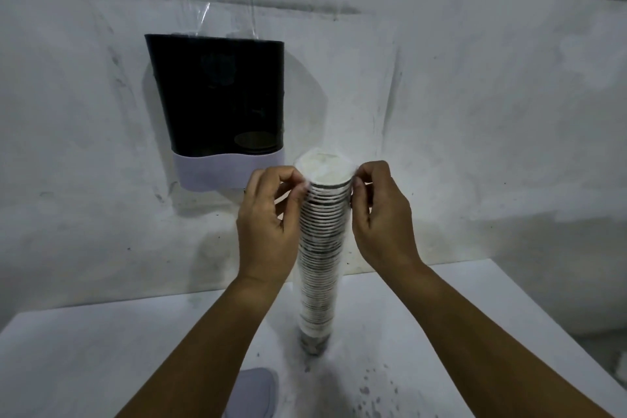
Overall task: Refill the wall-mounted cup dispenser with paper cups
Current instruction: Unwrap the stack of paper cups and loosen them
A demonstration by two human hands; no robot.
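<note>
At frame centre, both hands pinch a tall cup stack (pixel 319 248) standing on the white table (pixel 101 349).
Left hand (pixel 268 224) and right hand (pixel 380 217) clamp its top; dispenser (pixel 217 98) hangs upper left on the stained wall (pixel 475 78), insides too dark to read.

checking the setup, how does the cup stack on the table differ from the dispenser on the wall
The cup stack is a tall, narrow, ribbed column standing on the white table; the dispenser is a wide, dark box with a pale base band, fixed to the wall.
The stack is pinched near its top by the left hand and the right hand; the dispenser is untouched.
Both stand upright, and clear plastic shows at both.
</note>
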